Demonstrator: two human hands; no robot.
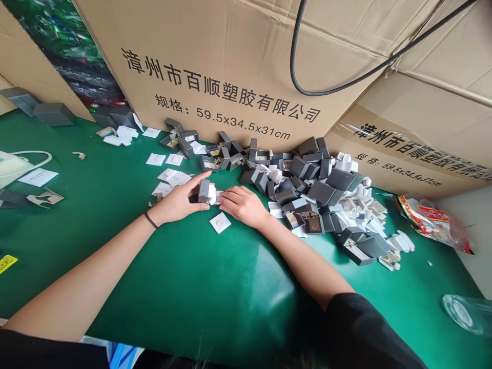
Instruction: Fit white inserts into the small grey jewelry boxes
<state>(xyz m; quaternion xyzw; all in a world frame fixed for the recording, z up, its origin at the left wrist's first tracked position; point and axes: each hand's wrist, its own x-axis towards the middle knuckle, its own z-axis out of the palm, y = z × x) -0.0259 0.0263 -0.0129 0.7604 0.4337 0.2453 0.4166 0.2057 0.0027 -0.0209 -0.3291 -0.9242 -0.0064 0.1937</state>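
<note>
My left hand [180, 201] grips a small grey box [204, 190] with a white insert, held just above the green table [215, 287]. A thin black band circles that wrist. My right hand [243, 205] meets it from the right, fingers curled and pressing on the white insert [217, 195] at the box's open side. A white card [220, 222] lies on the table just below both hands. A big heap of grey boxes [319, 195] and white inserts spreads to the right of my right hand.
Large brown cartons [230, 61] with printed characters wall the back; a black cable [307, 87] loops over them. More grey boxes [54, 114] and white cards [156, 159] are scattered at left. A red snack bag [430, 220] and a clear plastic item [467, 313] lie at right.
</note>
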